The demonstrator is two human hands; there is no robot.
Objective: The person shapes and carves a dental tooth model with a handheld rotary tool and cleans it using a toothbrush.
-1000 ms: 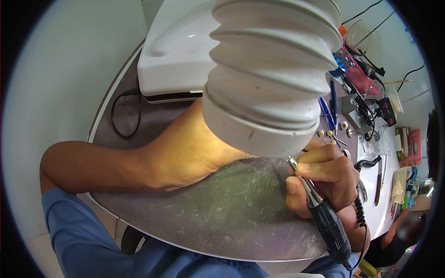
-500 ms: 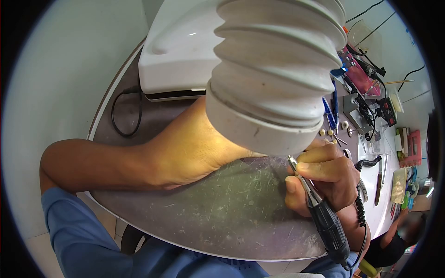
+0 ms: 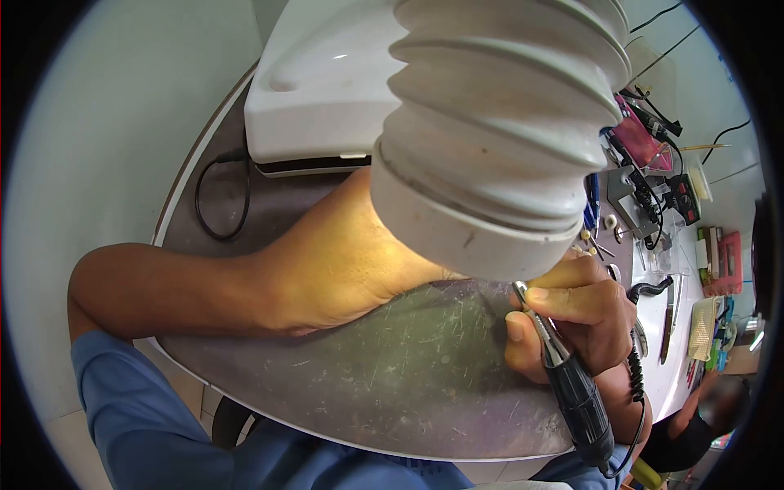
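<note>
My right hand [image 3: 584,314] grips a black and silver rotary handpiece [image 3: 576,400] like a pen. Its metal nose points up and left, close under the rim of a white corrugated hose [image 3: 498,139]. The tip of the tool is hidden or too small to make out. My left hand [image 3: 359,253] reaches in from the left, wrist bent over the scratched grey table [image 3: 392,376]. The hose covers its fingers, so whatever they hold cannot be seen. Yellowish light falls on the back of this hand.
A white machine [image 3: 318,114] with a black cable [image 3: 245,204] stands at the back left. Small tools, round bits and a metal stand [image 3: 629,192] lie at right. Beyond are a pink box [image 3: 723,261] and a yellow basket [image 3: 702,327]. Another person [image 3: 694,425] sits at far right.
The hose shows slightly farther right and lower in view. My right hand and the handpiece's nose have shifted a little right and down. My left arm stays nearly still.
</note>
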